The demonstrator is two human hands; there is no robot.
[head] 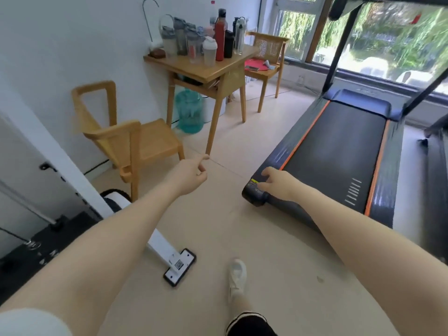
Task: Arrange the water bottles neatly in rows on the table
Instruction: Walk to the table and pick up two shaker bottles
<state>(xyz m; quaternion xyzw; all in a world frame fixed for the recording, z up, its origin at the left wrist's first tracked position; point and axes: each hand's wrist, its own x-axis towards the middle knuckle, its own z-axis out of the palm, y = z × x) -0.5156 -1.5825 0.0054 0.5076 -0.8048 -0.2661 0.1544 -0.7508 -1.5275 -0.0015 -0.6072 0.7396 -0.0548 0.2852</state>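
Several water bottles stand crowded on a small wooden table [194,69] against the far wall. Among them are a tall red bottle [219,41], a black bottle [228,44], a white shaker [209,52] and clear grey-lidded ones [169,42]. My left hand [191,174] is stretched out over the floor, far short of the table, fingers loosely curled and holding nothing. My right hand [278,181] hangs over the treadmill's near corner, fingers apart and empty.
A wooden chair [135,144] stands left of the table, a second chair [266,57] behind it. A large teal water jug [189,110] sits under the table. A treadmill [339,151] fills the right. A white post with a black base [179,266] lies near my foot [237,275].
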